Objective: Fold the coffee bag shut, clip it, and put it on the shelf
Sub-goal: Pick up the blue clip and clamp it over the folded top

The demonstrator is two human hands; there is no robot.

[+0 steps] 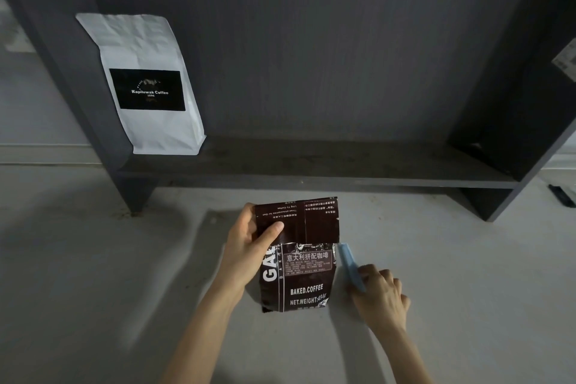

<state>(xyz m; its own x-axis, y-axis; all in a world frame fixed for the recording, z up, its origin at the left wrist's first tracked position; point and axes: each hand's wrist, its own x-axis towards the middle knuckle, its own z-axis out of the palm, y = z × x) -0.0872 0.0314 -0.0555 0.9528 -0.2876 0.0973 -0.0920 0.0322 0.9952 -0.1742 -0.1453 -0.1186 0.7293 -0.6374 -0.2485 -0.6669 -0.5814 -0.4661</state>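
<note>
Surface: pale grey floor (93, 259), dim light.
Shelf: dark shelf (311, 165) holding a white bag (146, 84) at its left end.
Coffee bag: brown coffee bag (297, 259) on the floor, top folded over.
Left hand: left hand (249, 240) pinches the fold.
Right hand: right hand (381, 293) grips a blue clip (350, 266) just beside the bag.
Hidden: right fingertips behind the clip.

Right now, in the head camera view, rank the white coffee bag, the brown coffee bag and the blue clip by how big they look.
1. white coffee bag, largest even though it stands farther back on the shelf.
2. brown coffee bag, folded over, so it looks shorter.
3. blue clip, clearly smallest; the right hand partly covers it.
</note>
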